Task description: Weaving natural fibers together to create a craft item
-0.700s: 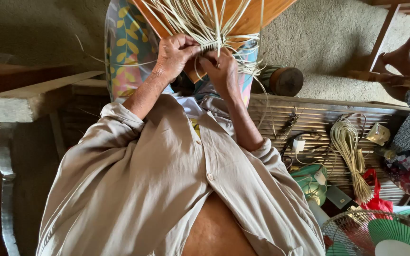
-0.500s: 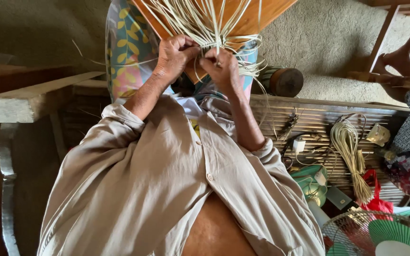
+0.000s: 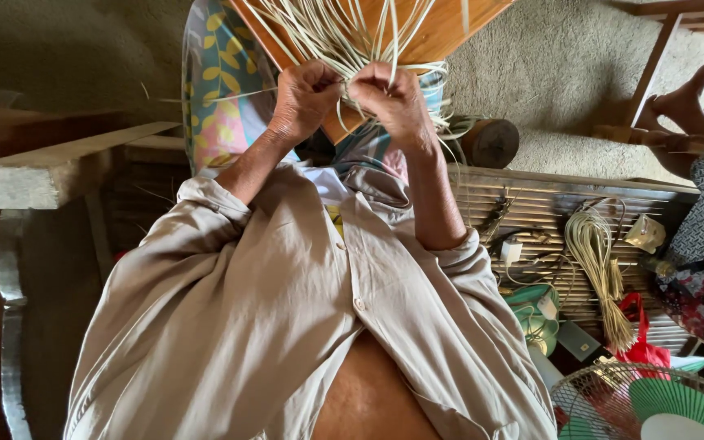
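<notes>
Since the earlier frame: right hand (image 3: 398, 102) has risen slightly and turned, knuckles now uppermost; left hand (image 3: 303, 98) nearly unchanged. Pale straw strips (image 3: 344, 33) shifted a little with the hands.

Left hand: fingers curled tight, pinching strips at the woven edge. Right hand: fist-like, closed on a few strips, just beside the left, thumbs nearly touching.

Strips fan out toward 12 o'clock from both hands, lying over a wooden board (image 3: 442, 24). Loose ends trail toward 3 o'clock past the right wrist.

Patterned cloth (image 3: 217, 90) with yellow leaves at 9 o'clock of the hands. Round dark wooden object (image 3: 492, 143) at 4 o'clock of the right hand. Coiled bundle of strips (image 3: 600, 261) on the slatted mat (image 3: 547, 204), lower right. Green fan (image 3: 662, 403) at bottom right corner. Another person's hand (image 3: 686, 106) at far right edge.
</notes>
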